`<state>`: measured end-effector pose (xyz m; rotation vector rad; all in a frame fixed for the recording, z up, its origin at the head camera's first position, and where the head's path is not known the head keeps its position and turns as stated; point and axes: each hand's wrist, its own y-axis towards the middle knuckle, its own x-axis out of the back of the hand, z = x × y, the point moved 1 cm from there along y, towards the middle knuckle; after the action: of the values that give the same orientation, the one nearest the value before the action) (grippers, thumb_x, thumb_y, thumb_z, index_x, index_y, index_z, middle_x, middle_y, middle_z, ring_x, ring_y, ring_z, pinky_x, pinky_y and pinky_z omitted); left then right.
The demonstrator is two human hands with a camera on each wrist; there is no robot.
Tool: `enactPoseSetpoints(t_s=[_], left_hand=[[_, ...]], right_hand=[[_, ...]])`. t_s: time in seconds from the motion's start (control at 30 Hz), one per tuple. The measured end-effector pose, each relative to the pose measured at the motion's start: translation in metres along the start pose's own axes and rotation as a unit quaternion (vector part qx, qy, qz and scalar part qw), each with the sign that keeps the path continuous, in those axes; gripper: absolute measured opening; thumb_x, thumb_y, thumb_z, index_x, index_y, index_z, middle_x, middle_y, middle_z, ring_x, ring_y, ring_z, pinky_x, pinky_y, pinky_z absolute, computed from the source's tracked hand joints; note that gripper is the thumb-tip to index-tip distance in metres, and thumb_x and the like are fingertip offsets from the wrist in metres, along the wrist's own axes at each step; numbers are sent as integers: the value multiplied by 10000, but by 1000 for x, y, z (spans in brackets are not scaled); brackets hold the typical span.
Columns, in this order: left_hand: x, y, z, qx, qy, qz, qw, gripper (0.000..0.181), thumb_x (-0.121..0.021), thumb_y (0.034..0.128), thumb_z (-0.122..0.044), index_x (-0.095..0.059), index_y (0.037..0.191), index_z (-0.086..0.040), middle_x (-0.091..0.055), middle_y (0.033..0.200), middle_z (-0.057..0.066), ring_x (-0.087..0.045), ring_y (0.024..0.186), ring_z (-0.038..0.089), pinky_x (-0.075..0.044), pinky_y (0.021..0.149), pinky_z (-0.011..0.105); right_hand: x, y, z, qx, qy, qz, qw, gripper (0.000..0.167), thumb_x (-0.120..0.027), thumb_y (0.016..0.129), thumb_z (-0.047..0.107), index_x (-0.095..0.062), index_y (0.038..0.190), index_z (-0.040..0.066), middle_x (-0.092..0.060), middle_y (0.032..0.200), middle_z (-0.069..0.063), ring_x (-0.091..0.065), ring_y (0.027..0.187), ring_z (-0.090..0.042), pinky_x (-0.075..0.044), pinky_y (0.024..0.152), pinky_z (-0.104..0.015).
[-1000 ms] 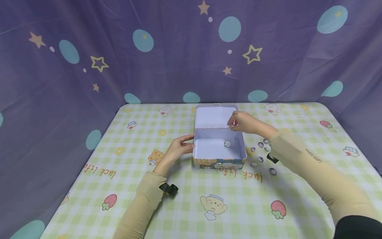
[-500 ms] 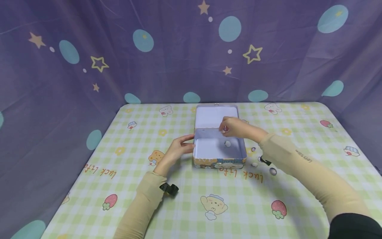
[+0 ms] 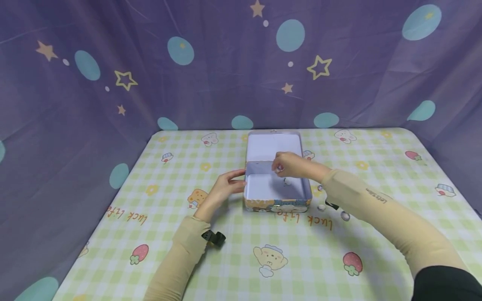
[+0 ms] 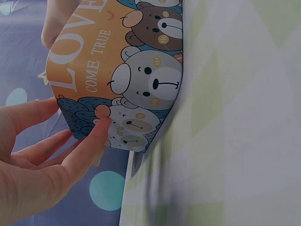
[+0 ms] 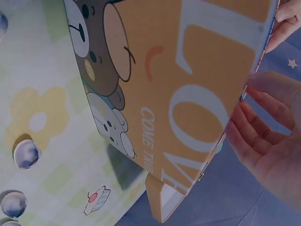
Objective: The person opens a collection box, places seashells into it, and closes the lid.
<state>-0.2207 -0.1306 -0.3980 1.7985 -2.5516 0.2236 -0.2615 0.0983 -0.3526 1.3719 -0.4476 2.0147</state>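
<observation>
A tin box printed with cartoon bears stands on the table, its hinged lid laid back. My left hand rests extended fingers against the box's left side; the left wrist view shows these fingers at its corner. Over the back part of the box, my right hand pinches a small, shiny glass gem. The right wrist view hides that gem behind the box wall, with the hand beyond the rim. One clear gem lies inside, at the right.
Several similar gems lie on the checked tablecloth right of the box, some hidden under my right forearm. Two show as loose gems in the right wrist view. A purple curtain hangs behind the table.
My right hand has moved left and slightly down, from the box's back right corner to above its inside, keeping the gem in its fingers. The left hand has stayed put.
</observation>
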Motion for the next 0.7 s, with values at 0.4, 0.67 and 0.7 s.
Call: enactPoseSetpoints(t_s=[0.4, 0.67, 0.7], left_hand=[[-3, 0, -1, -97, -46, -68, 9999, 483, -539, 827, 57, -382, 1283, 86, -381, 1317, 257, -499, 1043, 433, -534, 799, 319], [-3, 0, -1, -9, -86, -154, 9998, 473, -542, 826, 59, -402, 1277, 70, -406, 1308, 238, -505, 1038, 430, -536, 791, 308], [-3, 0, -1, -21, -70, -155, 9999, 473, -542, 826, 58, -403, 1277, 69, -406, 1308, 238, -506, 1035, 431, -537, 789, 308]], right_hand=[[-4, 2, -1, 135, -239, 21, 9996, 145, -650, 705, -5, -663, 849, -22, -549, 758, -68, -535, 688, -180, -490, 625, -250], [-9, 2, 0, 13, -223, 193, 9996, 176, -669, 714, 3, -657, 886, -26, -564, 804, -109, -549, 721, -221, -503, 652, -277], [-10, 2, 0, -17, -213, 214, 9995, 184, -670, 716, 2, -655, 897, -25, -568, 820, -119, -554, 735, -232, -506, 665, -287]])
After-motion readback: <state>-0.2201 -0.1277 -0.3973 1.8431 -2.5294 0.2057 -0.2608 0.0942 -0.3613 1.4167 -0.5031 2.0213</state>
